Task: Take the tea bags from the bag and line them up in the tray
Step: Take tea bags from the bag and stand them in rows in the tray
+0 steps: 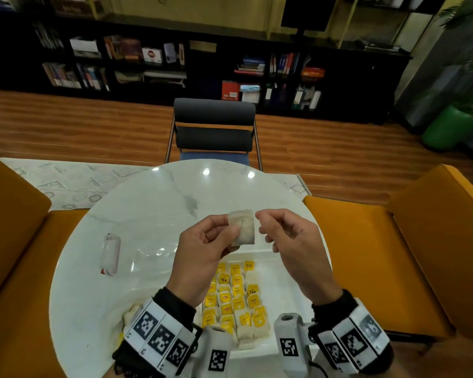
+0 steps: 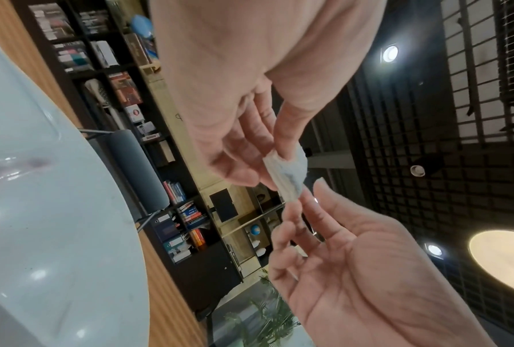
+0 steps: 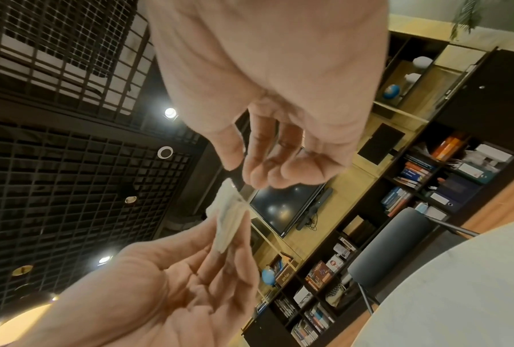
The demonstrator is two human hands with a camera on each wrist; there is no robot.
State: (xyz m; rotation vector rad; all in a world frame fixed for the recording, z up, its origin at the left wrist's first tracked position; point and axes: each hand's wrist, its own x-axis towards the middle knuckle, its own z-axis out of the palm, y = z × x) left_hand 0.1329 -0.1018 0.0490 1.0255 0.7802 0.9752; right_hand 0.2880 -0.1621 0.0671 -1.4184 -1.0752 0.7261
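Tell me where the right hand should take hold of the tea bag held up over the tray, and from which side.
Pinch the free right edge of the tea bag, near its top corner, coming in from the right. It is flat and upright, the left hand pinches its left side, and the right hand hovers beside that bare edge, fingers curled. The tray lies below.
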